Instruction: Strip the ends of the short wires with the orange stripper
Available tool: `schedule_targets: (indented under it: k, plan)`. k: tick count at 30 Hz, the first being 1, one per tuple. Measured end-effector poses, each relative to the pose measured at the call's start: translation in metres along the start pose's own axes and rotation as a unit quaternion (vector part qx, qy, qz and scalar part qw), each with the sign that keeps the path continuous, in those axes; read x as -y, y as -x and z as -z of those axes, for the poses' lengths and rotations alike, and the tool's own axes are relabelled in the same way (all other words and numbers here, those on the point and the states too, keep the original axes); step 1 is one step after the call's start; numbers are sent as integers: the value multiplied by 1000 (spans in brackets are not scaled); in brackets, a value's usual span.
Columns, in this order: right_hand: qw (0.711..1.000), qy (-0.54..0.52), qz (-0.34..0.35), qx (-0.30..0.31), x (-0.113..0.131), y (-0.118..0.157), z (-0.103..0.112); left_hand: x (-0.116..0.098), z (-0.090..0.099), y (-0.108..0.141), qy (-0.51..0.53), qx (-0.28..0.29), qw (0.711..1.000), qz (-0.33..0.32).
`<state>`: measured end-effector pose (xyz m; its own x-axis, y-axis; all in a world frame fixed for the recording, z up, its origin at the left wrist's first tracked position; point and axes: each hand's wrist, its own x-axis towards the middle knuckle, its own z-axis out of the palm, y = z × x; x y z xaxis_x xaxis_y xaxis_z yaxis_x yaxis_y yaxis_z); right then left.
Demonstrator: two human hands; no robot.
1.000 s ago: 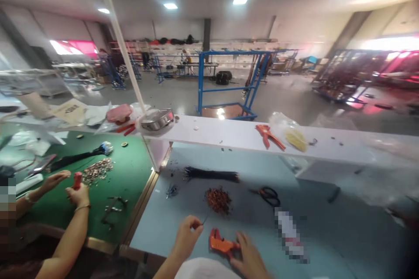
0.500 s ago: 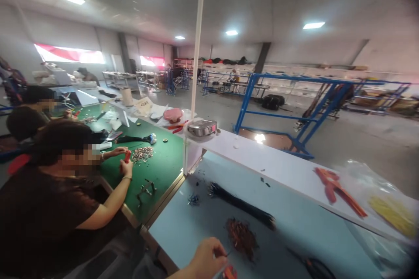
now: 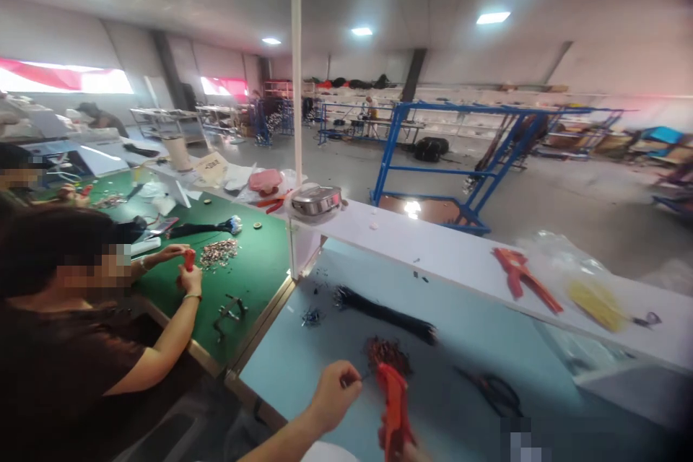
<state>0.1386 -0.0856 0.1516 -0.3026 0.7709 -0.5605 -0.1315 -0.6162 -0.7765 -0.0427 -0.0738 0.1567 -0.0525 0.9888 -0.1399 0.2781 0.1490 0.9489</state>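
Right now your left hand (image 3: pixel 334 397) pinches a thin wire (image 3: pixel 364 377) above the desk (image 3: pixel 281 375), your right hand (image 3: pixel 398 451) closed around orange pliers (image 3: pixel 395 404)

Left hand (image 3: pixel 334 395) pinches what is probably a thin wire (image 3: pixel 353 378) near a pile of reddish parts (image 3: pixel 388 354); right hand (image 3: pixel 403 452) grips an orange wire stripper (image 3: pixel 395 404) over the table (image 3: pixel 281 375).

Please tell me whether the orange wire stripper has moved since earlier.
Yes: the orange wire stripper has risen, upright in the right hand, its tip now over the pile of reddish terminals.
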Motion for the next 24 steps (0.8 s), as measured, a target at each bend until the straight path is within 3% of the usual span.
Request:
schedule_targets:
  k: [4,7,8,11,16,24]
  plan:
    - [995,-101,10,-12,2,4,-8,-18,13,0,114,-47,992,-1]
    - [986,-161,-20,-29,0,19,-4,-23,18,-1,152,-19,987,46]
    - [983,-180,-32,-15,1,25,-3,-23,18,-1,160,-9,985,62]
    - [957,-256,-67,122,7,41,-3,-24,15,3,189,2,978,85]
    - [926,-313,-71,201,18,60,-13,-35,10,16,178,-4,983,34]
    - [916,-290,-67,269,29,65,-29,-46,2,25,79,61,991,-86]
